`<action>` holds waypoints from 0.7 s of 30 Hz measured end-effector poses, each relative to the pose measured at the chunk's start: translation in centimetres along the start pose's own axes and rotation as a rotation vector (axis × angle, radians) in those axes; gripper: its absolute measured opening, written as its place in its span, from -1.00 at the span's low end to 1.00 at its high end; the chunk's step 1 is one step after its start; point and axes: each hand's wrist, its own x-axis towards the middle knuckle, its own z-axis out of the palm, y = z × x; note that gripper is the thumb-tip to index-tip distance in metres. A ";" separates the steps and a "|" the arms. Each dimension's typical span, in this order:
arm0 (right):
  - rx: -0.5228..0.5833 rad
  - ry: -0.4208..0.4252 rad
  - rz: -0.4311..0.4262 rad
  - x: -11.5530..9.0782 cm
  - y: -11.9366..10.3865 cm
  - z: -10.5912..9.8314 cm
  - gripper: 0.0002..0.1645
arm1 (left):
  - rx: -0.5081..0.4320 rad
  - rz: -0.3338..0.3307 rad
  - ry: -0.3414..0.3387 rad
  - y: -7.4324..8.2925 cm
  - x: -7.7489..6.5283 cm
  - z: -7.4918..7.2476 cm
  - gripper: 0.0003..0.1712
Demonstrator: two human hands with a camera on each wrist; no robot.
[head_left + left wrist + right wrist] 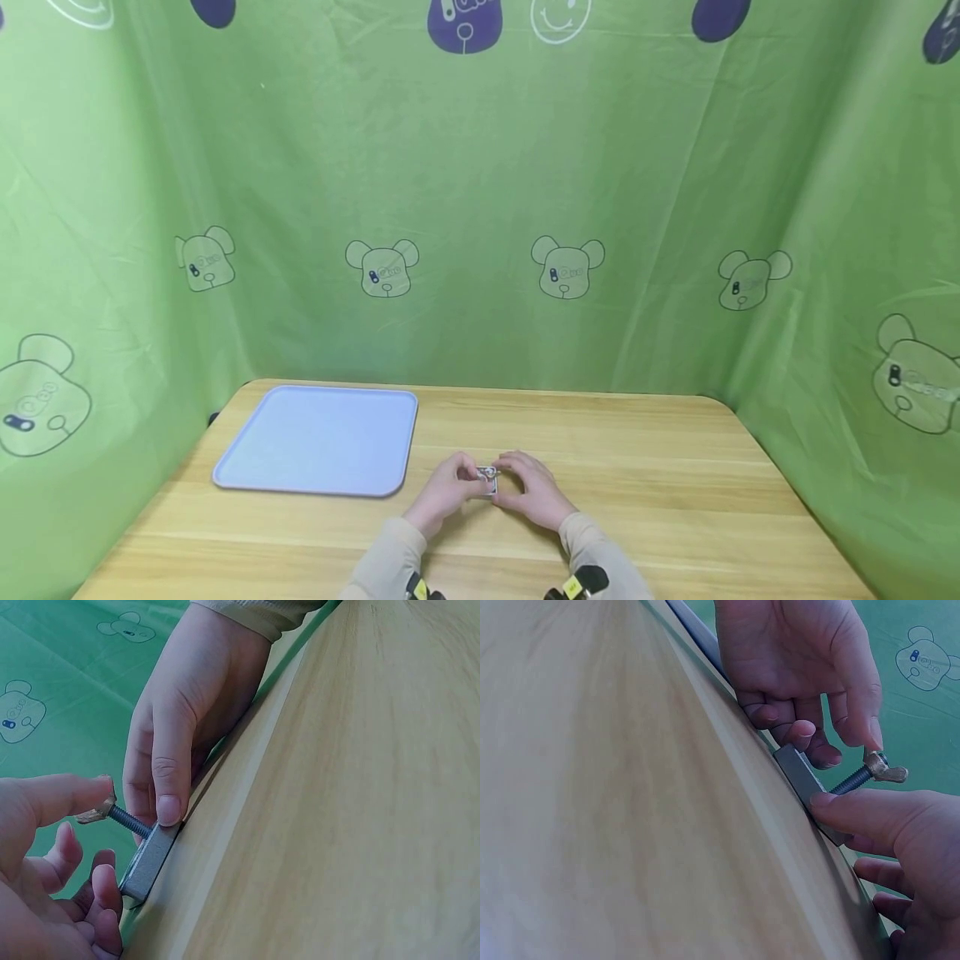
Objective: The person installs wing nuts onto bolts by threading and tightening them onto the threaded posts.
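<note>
A grey metal block [154,862] carries a dark threaded bolt [129,822], with a brass-coloured wing nut [886,769] near the bolt's free end. My right hand [536,493] grips the block, thumb pressed on one side near its end and fingers partly hidden behind. One straight digit of my left hand [447,490] touches a wing of the nut. Its other fingers are loosely bent beside the block's far end, as the right wrist view shows. From the head, the block and bolt [489,479] appear small between both hands, partly covered by the left.
A pale blue tray [318,442] lies at the left rear of the wooden table [630,450]. Green curtains [480,167] with bear prints hang behind the table and along both sides.
</note>
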 end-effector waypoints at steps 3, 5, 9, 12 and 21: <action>-0.004 -0.001 0.002 0.0 0.0 0.0 -0.31 | -0.004 0.006 -0.008 0.0 -0.1 0.0 -0.72; -0.006 -0.001 0.007 0.0 0.0 0.0 -0.31 | -0.003 0.003 -0.015 0.0 -0.1 0.0 -0.72; -0.003 -0.002 0.011 0.0 0.0 0.0 -0.32 | 0.004 -0.006 -0.023 0.0 0.1 -0.1 -0.68; -0.002 -0.001 0.001 -0.1 -0.1 0.0 -0.32 | 0.017 -0.007 -0.024 0.0 0.1 -0.1 -0.63; 0.000 0.004 -0.002 -0.1 -0.3 -0.1 -0.33 | 0.039 -0.011 -0.019 -0.2 0.2 0.0 -0.61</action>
